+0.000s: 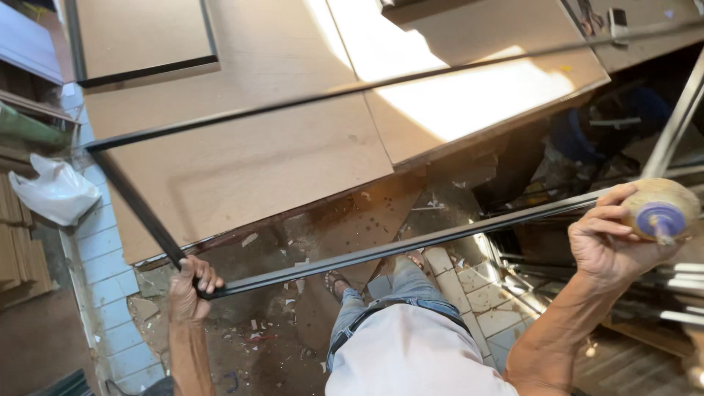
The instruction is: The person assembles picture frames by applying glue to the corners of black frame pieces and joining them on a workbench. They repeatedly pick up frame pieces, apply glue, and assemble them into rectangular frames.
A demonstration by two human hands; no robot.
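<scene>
Black thin metal frame [411, 246]: left hand [189, 284] is gripping its corner, fingers closed; right hand [609, 238] is clutching a tan roll with purple core [660, 211] beside it.

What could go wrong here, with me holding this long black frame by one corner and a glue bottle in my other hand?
The left hand grips only the corner of the black frame, so the long thin bars could twist or swing into the wooden boards. The right hand holds a bottle with its nozzle sideways, so it might drip. The floor is littered with scraps near the sandalled foot; a slip or stub seems possible.
</scene>
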